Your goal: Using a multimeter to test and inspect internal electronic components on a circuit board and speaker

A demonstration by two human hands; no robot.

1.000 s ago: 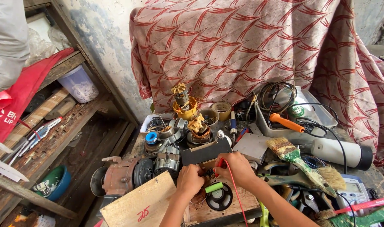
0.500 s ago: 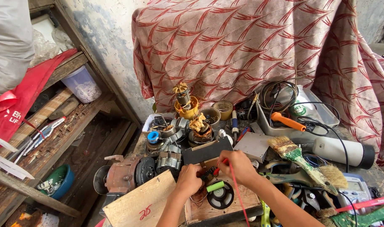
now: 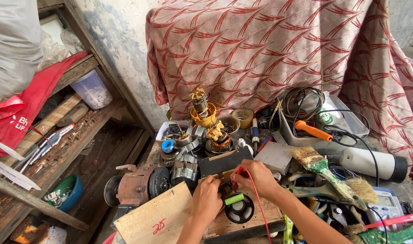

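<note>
Two hands are crowded over one small spot on the wooden board (image 3: pixel 260 217) at the front of the tabletop (image 3: pixel 396 149). Going left to right: the left hand (image 3: pixel 206 199) is curled down with its fingers tucked, pinching something I can't make out because the knuckles cover it. Just at its 3 o'clock lies a short green cylinder (image 3: pixel 234 199), long axis running roughly 8 to 2 o'clock, and right below that sits a round black speaker-like disc (image 3: pixel 239 209). The right hand (image 3: pixel 256 178) is at about 1 o'clock from the cylinder, closed around a red probe (image 3: pixel 236 173) whose red wire (image 3: pixel 259 203) trails back toward 5 o'clock. Both hands are about equally near the cylinder, the left maybe a touch closer. Where the probe tip actually lands is hidden between the fingers, and the small part under both hands is too covered to identify. A paintbrush (image 3: pixel 324 167) lies well apart at 3 o'clock.
</note>
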